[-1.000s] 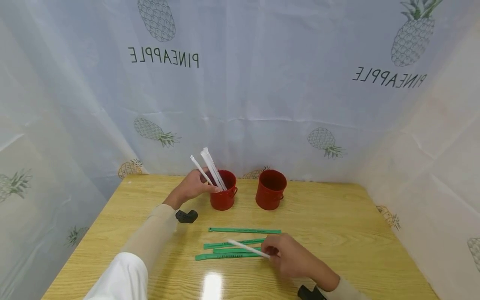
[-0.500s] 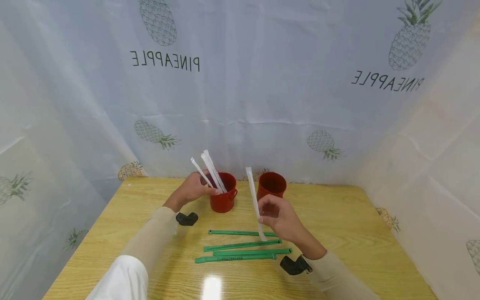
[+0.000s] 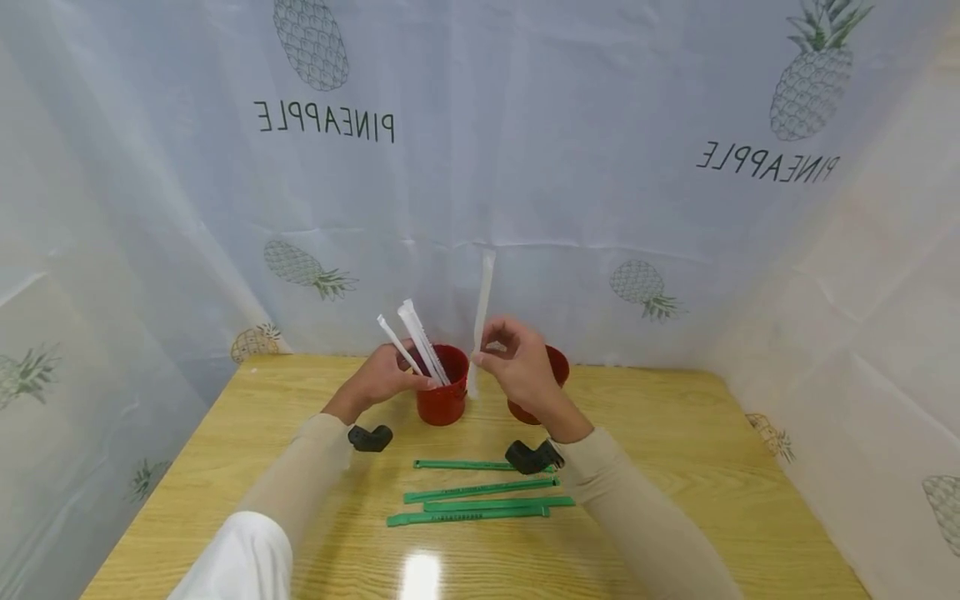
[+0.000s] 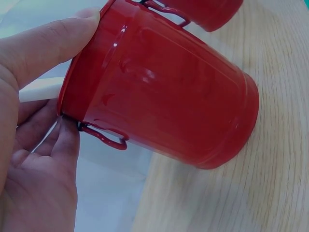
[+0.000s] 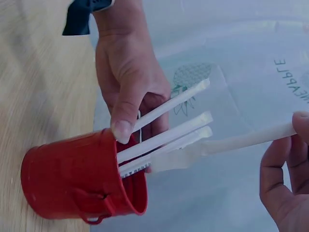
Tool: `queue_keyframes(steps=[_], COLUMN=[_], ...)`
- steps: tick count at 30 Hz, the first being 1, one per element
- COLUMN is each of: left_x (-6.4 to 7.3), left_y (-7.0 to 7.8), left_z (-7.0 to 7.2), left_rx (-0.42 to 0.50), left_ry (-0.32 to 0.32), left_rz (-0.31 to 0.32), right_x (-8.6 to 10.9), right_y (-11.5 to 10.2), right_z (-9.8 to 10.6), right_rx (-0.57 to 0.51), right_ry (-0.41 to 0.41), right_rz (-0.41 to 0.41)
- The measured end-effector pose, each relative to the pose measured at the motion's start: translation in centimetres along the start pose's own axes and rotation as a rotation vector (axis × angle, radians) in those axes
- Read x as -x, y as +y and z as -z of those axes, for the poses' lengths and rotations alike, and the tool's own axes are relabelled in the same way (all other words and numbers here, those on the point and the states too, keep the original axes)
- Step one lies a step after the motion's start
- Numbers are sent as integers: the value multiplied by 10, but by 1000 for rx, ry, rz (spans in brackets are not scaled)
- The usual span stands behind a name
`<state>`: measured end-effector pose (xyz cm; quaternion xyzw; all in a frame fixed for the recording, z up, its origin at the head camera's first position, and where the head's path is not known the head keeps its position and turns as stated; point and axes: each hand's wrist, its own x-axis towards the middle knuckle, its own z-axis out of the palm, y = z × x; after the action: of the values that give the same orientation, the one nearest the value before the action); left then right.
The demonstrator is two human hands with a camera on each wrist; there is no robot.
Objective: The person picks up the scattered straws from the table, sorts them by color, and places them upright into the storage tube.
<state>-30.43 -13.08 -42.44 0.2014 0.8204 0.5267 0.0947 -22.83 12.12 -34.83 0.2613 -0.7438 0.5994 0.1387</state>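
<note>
My left hand (image 3: 384, 379) grips the rim of the left red bucket (image 3: 441, 406), thumb on its near side. Inside that bucket several white paper-wrapped straws (image 3: 422, 343) lean toward the left. My right hand (image 3: 519, 367) pinches another white wrapped straw (image 3: 483, 302) between thumb and fingers, held nearly upright just right of the bucket. In the right wrist view the lower end of this held straw (image 5: 246, 140) is near the bucket's mouth; whether it touches the other straws I cannot tell. The left wrist view shows the bucket's red wall (image 4: 169, 92) and small wire handle (image 4: 104, 137).
A second red bucket (image 3: 558, 365) stands to the right, partly hidden behind my right hand. Several green wrapped straws (image 3: 480, 490) lie crosswise on the wooden table (image 3: 660, 450) in front of the buckets. A white pineapple-print curtain (image 3: 525, 167) hangs behind the table.
My right hand has lifted the white straw from over the green straws, turned it upright and carried it up and left to the left bucket. My left hand has stayed on the rim.
</note>
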Motion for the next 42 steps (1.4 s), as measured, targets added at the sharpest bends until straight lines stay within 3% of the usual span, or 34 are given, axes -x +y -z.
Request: queue_keyframes(steps=[4,8,22,35,42], left_x=[0,0,1,-1,-1], left_y=[-1,-1,-1,0,-2], left_z=[1,1,0,-1,0], left_rx=[18,37,23,29,28], left_ry=[-3,-4,-6,-5,1], left_rz=[-13,-21,-26,-34,-39], right_x=[-19,-31,-33,-28,-21], right_y=[9,24,70,82,81], right_z=[-14,-28,-53,-63,-56], right_rx=[-33,-23,264,516,537], right_ry=[82,140,47,27,-3], right_rz=[39,17,-208,-252,-268])
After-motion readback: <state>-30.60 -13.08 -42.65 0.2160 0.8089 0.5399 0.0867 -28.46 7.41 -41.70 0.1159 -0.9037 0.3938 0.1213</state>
